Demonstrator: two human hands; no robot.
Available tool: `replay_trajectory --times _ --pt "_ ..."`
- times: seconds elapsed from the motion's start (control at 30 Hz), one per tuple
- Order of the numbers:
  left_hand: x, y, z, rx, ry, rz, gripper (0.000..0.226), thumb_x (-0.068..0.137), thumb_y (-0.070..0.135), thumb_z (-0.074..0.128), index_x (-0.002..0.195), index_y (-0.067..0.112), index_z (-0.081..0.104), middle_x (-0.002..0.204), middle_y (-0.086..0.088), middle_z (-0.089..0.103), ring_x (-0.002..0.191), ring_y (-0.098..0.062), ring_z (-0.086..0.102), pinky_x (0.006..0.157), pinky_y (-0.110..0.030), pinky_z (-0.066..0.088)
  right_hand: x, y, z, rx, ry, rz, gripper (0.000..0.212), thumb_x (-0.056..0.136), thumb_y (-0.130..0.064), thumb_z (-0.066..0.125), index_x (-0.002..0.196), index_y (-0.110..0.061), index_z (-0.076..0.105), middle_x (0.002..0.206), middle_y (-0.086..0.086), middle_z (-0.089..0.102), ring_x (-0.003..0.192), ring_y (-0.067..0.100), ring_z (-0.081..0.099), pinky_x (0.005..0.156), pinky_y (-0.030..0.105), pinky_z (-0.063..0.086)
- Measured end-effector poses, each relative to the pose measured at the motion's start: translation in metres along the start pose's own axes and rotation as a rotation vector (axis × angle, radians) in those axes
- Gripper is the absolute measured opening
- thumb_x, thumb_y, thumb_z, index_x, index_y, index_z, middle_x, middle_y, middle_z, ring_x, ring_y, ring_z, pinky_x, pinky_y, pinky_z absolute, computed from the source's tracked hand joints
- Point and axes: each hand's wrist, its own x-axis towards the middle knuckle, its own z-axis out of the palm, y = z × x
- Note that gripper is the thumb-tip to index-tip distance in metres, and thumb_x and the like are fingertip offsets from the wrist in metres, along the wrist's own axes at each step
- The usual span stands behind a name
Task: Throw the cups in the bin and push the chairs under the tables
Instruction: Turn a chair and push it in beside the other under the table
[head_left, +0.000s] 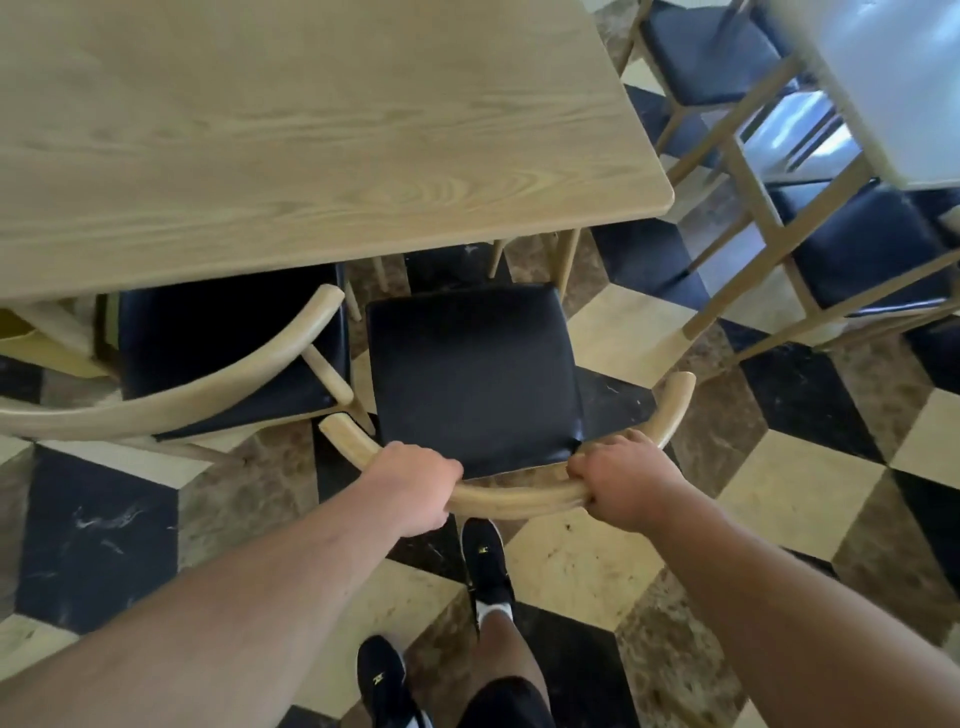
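A wooden chair with a black seat stands in front of me, just clear of the near edge of a light wooden table. Its curved backrest rail runs across the lower middle of the view. My left hand is closed on the left part of that rail. My right hand grips the rail's right part. The front of the seat sits close to the table's edge, and most of the seat lies outside it. No cups are visible.
A second black-seated chair stands to the left, partly under the same table. Two more chairs and a white table are at the right. The floor is chequered tile, and my feet are behind the chair.
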Motion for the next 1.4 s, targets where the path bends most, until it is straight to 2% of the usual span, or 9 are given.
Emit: replay_trajectory --times 0.3,0.43,0.63,0.87,0.97,1.07,1.2,1.3,1.4 --pt "0.067 -0.05 -0.069 -0.031 0.02 -0.099 0.029 0.098 0.038 0.073 0.124 0.027 0.064 0.1 0.004 0.068 0.086 -0.018 0.067 0.082 -0.037 0.057 0.084 0.057 -0.072 -0.026 -0.004 -0.051 0.032 0.094 -0.042 0.064 0.126 -0.035 0.063 0.118 -0.005 0.069 0.116 0.027 0.063 0.109 0.049 0.04" --pt "0.092 -0.065 -0.093 -0.042 0.026 -0.116 0.028 0.099 0.038 0.072 0.124 0.027 0.065 0.094 0.006 0.066 0.081 -0.017 0.066 0.073 -0.033 0.053 0.114 0.082 -0.098 -0.048 -0.02 -0.086 0.033 0.097 -0.042 0.066 0.128 -0.033 0.062 0.122 -0.004 0.068 0.118 0.026 0.062 0.111 0.05 0.041" --pt "0.117 -0.073 -0.118 -0.046 0.005 -0.094 0.029 0.1 0.038 0.069 0.127 0.028 0.064 0.094 0.007 0.067 0.083 -0.019 0.068 0.08 -0.038 0.059 0.145 0.112 -0.118 -0.101 -0.043 -0.121 0.036 0.095 -0.046 0.07 0.128 -0.034 0.062 0.127 -0.005 0.068 0.123 0.026 0.061 0.112 0.051 0.041" --pt "0.127 -0.074 -0.125 -0.025 -0.008 -0.09 0.025 0.102 0.039 0.066 0.124 0.027 0.062 0.08 0.009 0.051 0.077 -0.019 0.053 0.073 -0.039 0.038 0.157 0.124 -0.121 -0.14 -0.03 -0.176 0.035 0.093 -0.047 0.07 0.125 -0.035 0.064 0.123 -0.006 0.069 0.119 0.024 0.063 0.108 0.052 0.044" --pt "0.124 -0.072 -0.121 -0.019 0.033 -0.113 0.032 0.099 0.048 0.068 0.123 0.027 0.065 0.1 0.004 0.065 0.097 -0.024 0.059 0.086 -0.044 0.041 0.156 0.119 -0.123 -0.138 -0.072 -0.137 0.034 0.091 -0.047 0.068 0.123 -0.037 0.066 0.119 -0.007 0.068 0.117 0.023 0.063 0.109 0.052 0.043" --pt "0.113 -0.084 -0.109 0.018 0.151 -0.176 0.045 0.096 0.048 0.074 0.132 0.024 0.063 0.129 -0.002 0.062 0.127 -0.027 0.053 0.116 -0.054 0.036 0.156 0.104 -0.137 -0.13 -0.232 -0.099 0.04 0.089 -0.055 0.066 0.124 -0.035 0.065 0.113 -0.007 0.066 0.109 0.021 0.063 0.108 0.05 0.045" --pt "0.078 -0.138 -0.085 -0.018 0.31 -0.347 0.072 0.095 0.033 0.076 0.157 0.021 0.04 0.166 -0.009 0.038 0.155 -0.032 0.033 0.13 -0.059 0.021 0.165 0.05 -0.161 -0.011 -0.3 -0.167 0.046 0.088 -0.051 0.066 0.126 -0.027 0.062 0.101 -0.006 0.063 0.091 0.02 0.063 0.079 0.038 0.055" --pt "0.042 -0.186 -0.062 -0.135 0.407 -0.466 0.086 0.09 0.04 0.081 0.161 0.016 0.037 0.165 -0.012 0.04 0.146 -0.036 0.046 0.12 -0.058 0.039 0.174 -0.016 -0.17 0.155 -0.202 -0.188 0.045 0.098 -0.048 0.062 0.135 -0.025 0.052 0.102 -0.004 0.06 0.09 0.024 0.062 0.071 0.04 0.05" --pt "0.018 -0.216 -0.039 -0.266 0.356 -0.542 0.072 0.093 0.055 0.075 0.148 0.017 0.048 0.136 -0.008 0.059 0.104 -0.032 0.067 0.082 -0.049 0.057 0.186 -0.068 -0.175 0.313 -0.103 -0.149 0.039 0.107 -0.047 0.055 0.133 -0.021 0.042 0.102 0.001 0.061 0.087 0.026 0.064 0.072 0.047 0.057"
